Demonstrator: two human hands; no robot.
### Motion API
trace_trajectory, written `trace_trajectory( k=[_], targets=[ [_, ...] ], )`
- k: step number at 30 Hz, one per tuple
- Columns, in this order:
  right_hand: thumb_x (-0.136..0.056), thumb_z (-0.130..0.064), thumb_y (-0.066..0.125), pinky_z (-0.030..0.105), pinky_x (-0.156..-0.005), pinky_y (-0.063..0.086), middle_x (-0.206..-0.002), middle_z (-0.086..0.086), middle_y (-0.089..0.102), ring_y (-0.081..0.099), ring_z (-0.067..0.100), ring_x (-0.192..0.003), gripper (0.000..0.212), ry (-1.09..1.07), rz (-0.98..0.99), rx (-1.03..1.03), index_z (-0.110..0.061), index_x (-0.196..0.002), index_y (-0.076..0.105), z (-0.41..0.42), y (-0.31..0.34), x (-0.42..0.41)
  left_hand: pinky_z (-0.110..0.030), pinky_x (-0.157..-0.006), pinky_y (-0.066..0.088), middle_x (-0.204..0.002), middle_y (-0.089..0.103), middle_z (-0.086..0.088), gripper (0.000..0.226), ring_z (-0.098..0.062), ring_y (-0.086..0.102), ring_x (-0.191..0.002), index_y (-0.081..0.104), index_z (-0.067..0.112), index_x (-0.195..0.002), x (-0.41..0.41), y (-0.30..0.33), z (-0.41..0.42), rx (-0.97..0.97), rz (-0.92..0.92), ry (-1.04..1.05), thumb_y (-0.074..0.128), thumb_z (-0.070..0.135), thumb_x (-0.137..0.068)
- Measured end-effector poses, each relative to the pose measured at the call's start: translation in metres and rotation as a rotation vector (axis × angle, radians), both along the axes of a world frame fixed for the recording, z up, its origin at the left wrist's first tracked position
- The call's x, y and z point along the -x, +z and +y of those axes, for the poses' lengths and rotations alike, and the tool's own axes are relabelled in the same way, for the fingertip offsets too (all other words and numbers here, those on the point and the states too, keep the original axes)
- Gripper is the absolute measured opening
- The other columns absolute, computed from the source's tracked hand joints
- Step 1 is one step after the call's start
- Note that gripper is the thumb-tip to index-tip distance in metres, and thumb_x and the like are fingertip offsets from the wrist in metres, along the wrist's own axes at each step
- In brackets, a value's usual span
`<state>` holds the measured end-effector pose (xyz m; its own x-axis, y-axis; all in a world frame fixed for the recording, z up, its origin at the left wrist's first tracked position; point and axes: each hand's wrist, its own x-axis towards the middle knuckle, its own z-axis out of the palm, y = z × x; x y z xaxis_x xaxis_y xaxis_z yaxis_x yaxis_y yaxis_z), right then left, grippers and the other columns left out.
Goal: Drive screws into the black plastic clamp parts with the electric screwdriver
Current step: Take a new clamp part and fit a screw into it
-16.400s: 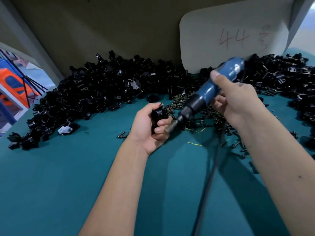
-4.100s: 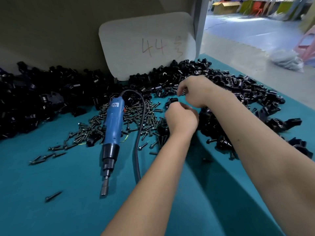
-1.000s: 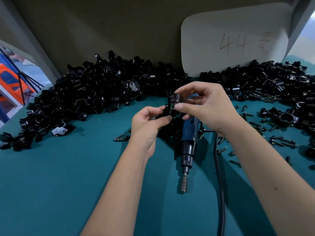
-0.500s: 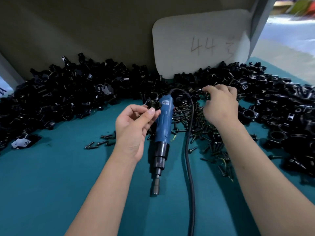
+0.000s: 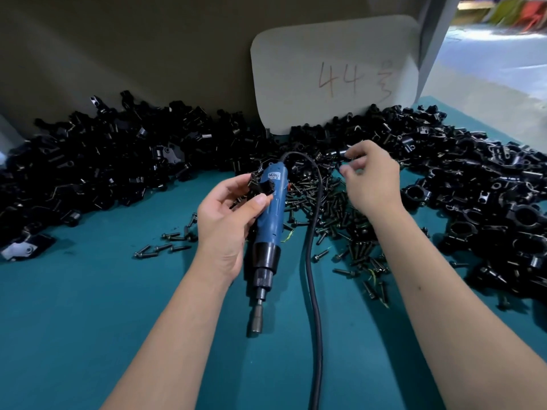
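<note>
My left hand [image 5: 225,223] pinches a small black plastic clamp part [image 5: 261,187] between thumb and fingers, just above the table. The blue electric screwdriver [image 5: 270,220] lies on the teal table [image 5: 74,321] right beside that hand, its bit [image 5: 257,321] pointing toward me. My right hand [image 5: 374,182] hovers with curled fingers over loose black screws [image 5: 334,214] and the edge of the right pile of clamp parts [image 5: 488,202]. Its fingertips are at a black part; I cannot tell whether they hold it.
A second large pile of black clamp parts [image 5: 103,173] fills the back left. The screwdriver's black cable [image 5: 313,276] runs down the table between my arms. A white board [image 5: 334,75] marked 44 leans on the back wall. A few stray screws [image 5: 165,247] lie left of my left hand.
My right hand has let go of the part it shared with the left and moved right, over the screws and right pile. The left hand keeps its clamp part. The screwdriver lies still.
</note>
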<state>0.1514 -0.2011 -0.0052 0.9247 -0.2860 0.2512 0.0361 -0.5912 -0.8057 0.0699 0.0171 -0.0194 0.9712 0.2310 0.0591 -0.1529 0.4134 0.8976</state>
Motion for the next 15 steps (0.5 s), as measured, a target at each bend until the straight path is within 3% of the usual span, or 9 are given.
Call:
trace_trajectory(
  k=[4, 6, 8, 10, 12, 15],
  targets=[
    [-0.109, -0.002, 0.045, 0.027, -0.062, 0.055, -0.089, 0.005, 0.072, 0.067, 0.014, -0.066, 0.028, 0.331, 0.055, -0.686, -0.014, -0.111, 0.071, 0.018, 0.019, 0.010, -0.044, -0.100, 0.057, -0.108, 0.072, -0.004, 0.036, -0.045, 0.064, -0.120, 0.072, 0.012, -0.110, 0.002, -0.001, 0.004, -0.037, -0.035, 0.029, 0.075, -0.012, -0.083],
    [-0.108, 0.002, 0.041, 0.022, -0.050, 0.045, -0.085, 0.005, 0.071, 0.062, 0.015, -0.065, 0.036, 0.540, 0.124, -0.852, -0.015, -0.117, 0.071, 0.029, 0.023, 0.018, -0.054, -0.107, 0.052, -0.107, 0.069, -0.005, 0.035, -0.049, 0.062, -0.119, 0.071, 0.011, -0.108, 0.005, -0.002, 0.005, -0.057, -0.055, 0.038, 0.076, -0.011, -0.082],
    [-0.106, 0.008, 0.039, 0.020, -0.046, 0.039, -0.087, 0.007, 0.068, 0.058, 0.016, -0.065, 0.045, 0.719, 0.169, -0.867, -0.019, -0.126, 0.069, 0.041, 0.022, 0.025, -0.055, -0.108, 0.051, -0.104, 0.069, -0.005, 0.032, -0.050, 0.063, -0.116, 0.071, 0.013, -0.104, 0.008, 0.000, 0.007, -0.076, -0.079, 0.044, 0.078, -0.008, -0.080],
    [-0.104, 0.013, 0.039, 0.019, -0.050, 0.046, -0.093, 0.010, 0.064, 0.062, 0.017, -0.072, 0.053, 0.840, 0.198, -0.837, -0.020, -0.132, 0.068, 0.051, 0.020, 0.031, -0.046, -0.101, 0.055, -0.100, 0.071, -0.003, 0.033, -0.036, 0.069, -0.104, 0.071, 0.013, -0.101, 0.010, 0.002, 0.010, -0.124, -0.106, 0.047, 0.078, -0.012, -0.081],
    [-0.101, 0.018, 0.041, 0.021, -0.065, 0.058, -0.095, 0.009, 0.066, 0.070, 0.019, -0.082, 0.054, 0.909, 0.217, -0.803, -0.016, -0.133, 0.069, 0.056, 0.021, 0.035, -0.033, -0.090, 0.057, -0.098, 0.073, 0.000, 0.034, -0.019, 0.070, -0.095, 0.070, 0.013, -0.101, 0.010, 0.003, 0.013, -0.191, -0.130, 0.044, 0.076, -0.014, -0.082],
    [-0.095, 0.024, 0.046, 0.029, -0.084, 0.062, -0.098, 0.006, 0.074, 0.076, 0.026, -0.093, 0.056, 0.976, 0.272, -0.773, -0.012, -0.133, 0.068, 0.058, 0.020, 0.037, -0.026, -0.084, 0.057, -0.096, 0.075, 0.005, 0.034, -0.014, 0.072, -0.092, 0.071, 0.014, -0.101, 0.009, 0.002, 0.017, -0.234, -0.142, 0.052, 0.078, -0.012, -0.082]
  ],
)
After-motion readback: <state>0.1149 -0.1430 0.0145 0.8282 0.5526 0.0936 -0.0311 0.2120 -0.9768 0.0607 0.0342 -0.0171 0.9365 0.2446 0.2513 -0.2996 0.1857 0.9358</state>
